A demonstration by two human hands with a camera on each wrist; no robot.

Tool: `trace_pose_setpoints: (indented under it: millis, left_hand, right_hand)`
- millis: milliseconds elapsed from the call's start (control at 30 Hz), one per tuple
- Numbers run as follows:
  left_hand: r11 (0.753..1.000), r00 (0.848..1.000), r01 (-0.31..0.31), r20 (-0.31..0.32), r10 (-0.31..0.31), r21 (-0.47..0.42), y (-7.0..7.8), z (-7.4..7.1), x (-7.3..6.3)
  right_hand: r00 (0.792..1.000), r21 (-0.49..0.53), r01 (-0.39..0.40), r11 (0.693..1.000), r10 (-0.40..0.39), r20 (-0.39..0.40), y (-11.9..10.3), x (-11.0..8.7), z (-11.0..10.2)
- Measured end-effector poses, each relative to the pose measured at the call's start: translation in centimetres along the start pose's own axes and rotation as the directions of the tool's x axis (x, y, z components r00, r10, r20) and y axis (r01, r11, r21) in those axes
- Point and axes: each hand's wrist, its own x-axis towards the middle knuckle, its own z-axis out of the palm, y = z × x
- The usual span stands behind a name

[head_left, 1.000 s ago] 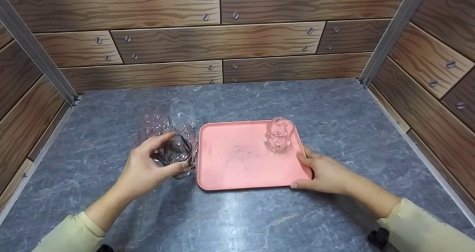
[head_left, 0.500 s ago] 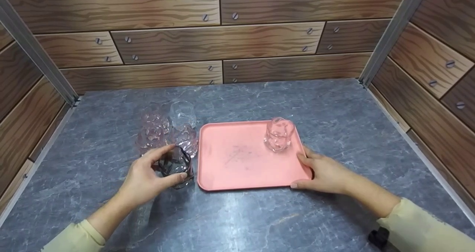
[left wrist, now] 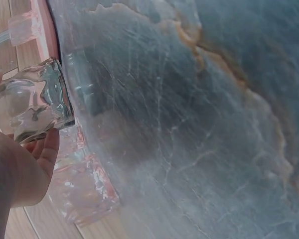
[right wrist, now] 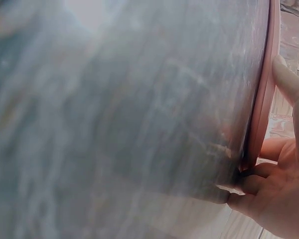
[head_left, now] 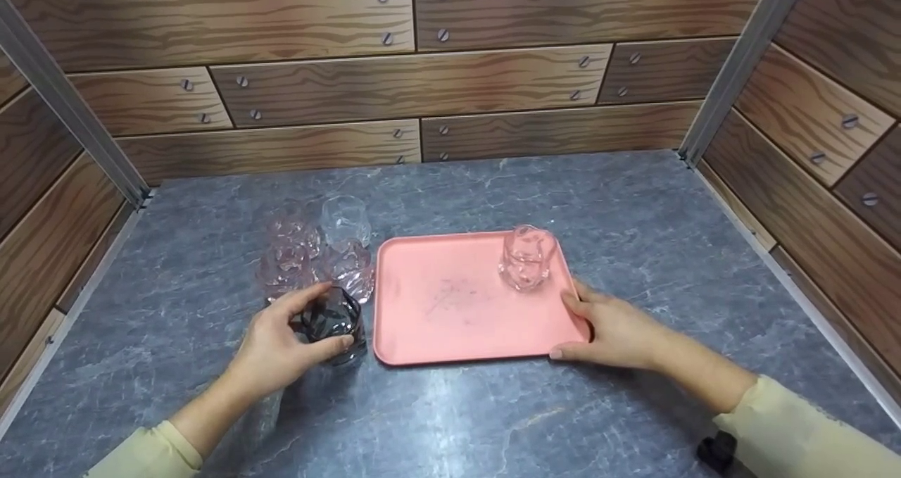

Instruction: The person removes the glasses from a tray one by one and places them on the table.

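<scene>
My left hand (head_left: 274,344) grips a smoky dark drinking glass (head_left: 332,315), thumb on the near side and fingers round the far side. The glass stands upright just left of the pink tray (head_left: 450,323); in the left wrist view, the base of the dark glass (left wrist: 60,94) is right at the tabletop. With my right hand (head_left: 623,330) I hold the tray by its right edge, the thumb at the near corner. In the right wrist view, fingers of that hand curl by the tray rim (right wrist: 263,99). A clear wavy glass (head_left: 526,260) stands on the tray's back right.
Behind the dark glass, several glasses are grouped left of the tray: a clear one (head_left: 345,219) at the back and pinkish ones (head_left: 285,267) beside and before it. Wood-patterned walls (head_left: 408,84) enclose the grey marbled table (head_left: 450,422) at the back and sides.
My left hand has brought the dark glass towards me and lowered it, away from the grouped glasses, which now show more. The right hand and tray have stayed in place.
</scene>
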Motion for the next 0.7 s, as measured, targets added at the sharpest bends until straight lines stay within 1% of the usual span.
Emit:
trace_pose_setpoints:
  millis: [133, 233, 367, 567, 700]
  left_hand:
    - [1.0, 1.0, -0.007, -0.011, 0.007, 0.017, -0.14, 0.17, 0.01]
    - [1.0, 1.0, -0.019, -0.008, 0.019, 0.008, -0.26, 0.39, 0.08]
    - [1.0, 1.0, -0.018, 0.004, 0.018, -0.014, -0.43, 0.64, 0.14]
    - [1.0, 1.0, -0.002, 0.011, 0.002, -0.003, -0.53, 0.66, 0.21]
    - [1.0, 1.0, -0.01, 0.023, 0.011, -0.017, -0.58, 0.56, 0.28]
  right_hand:
    - [1.0, -0.001, 0.004, 1.0, -0.004, -0.004, -0.09, 0.13, -0.11]
    - [1.0, 0.001, 0.02, 1.0, -0.02, -0.015, 0.01, 0.06, -0.03]
    - [0.999, 0.001, 0.033, 0.999, -0.033, -0.02, 0.11, -0.11, 0.17]
    - [1.0, 0.004, 0.012, 1.0, -0.012, -0.012, 0.09, -0.16, 0.15]
    - [1.0, 0.008, 0.008, 1.0, -0.007, -0.01, 0.15, -0.11, 0.06]
